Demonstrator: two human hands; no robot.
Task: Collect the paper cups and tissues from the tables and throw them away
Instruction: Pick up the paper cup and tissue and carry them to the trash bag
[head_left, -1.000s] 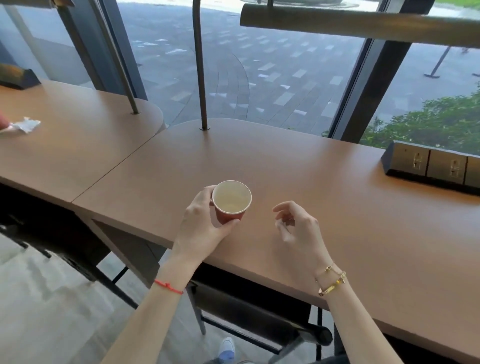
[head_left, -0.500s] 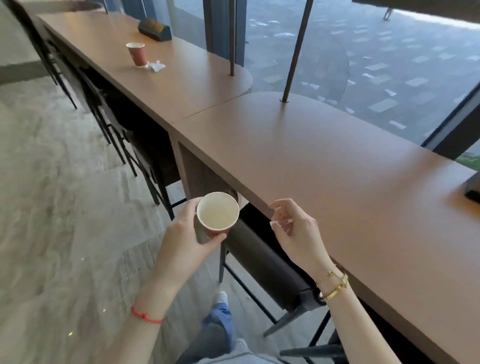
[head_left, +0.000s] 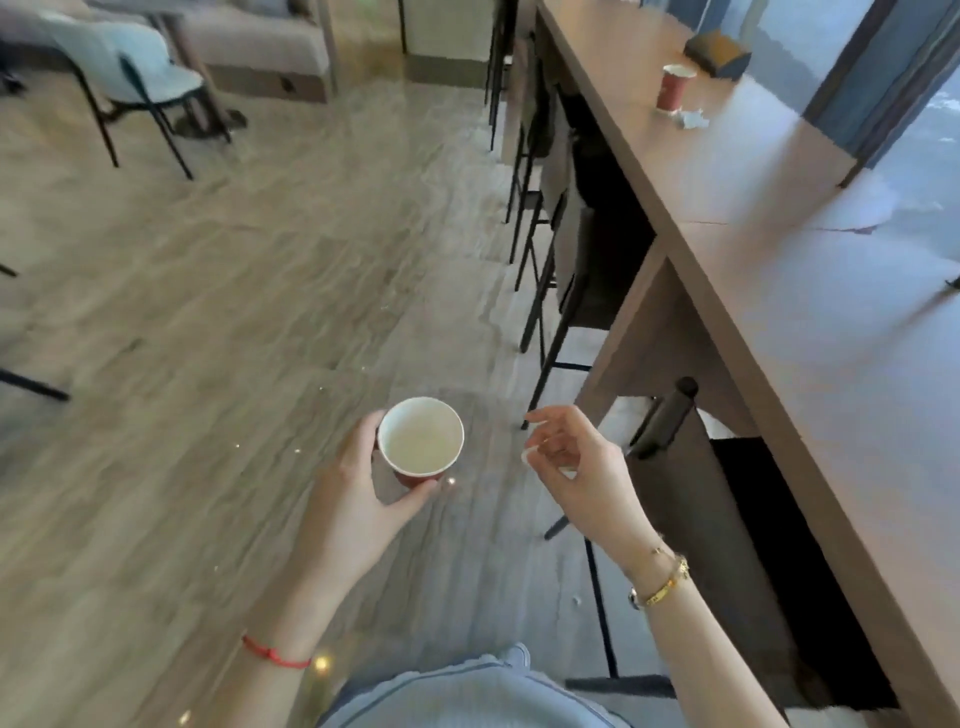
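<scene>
Cup lifted clear of the table; person turning along the counter toward the next pickup.

The left hand (head_left: 358, 499) is carrying the paper cup (head_left: 421, 441) over the floor, fingers clamped round its red wall, where a second ago it was resting on the tabletop. The right hand (head_left: 582, 467) is hanging empty, fingers loosely apart. A second cup (head_left: 675, 87) and crumpled tissue (head_left: 693, 119) are now standing in view, well ahead on the far table (head_left: 753, 171), likely the next collection.

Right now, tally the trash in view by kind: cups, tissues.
Paper cups: 2, the held cup in the left hand and the far cup on the table
Tissues: 1, the tissue beside it
Total: 3
</scene>
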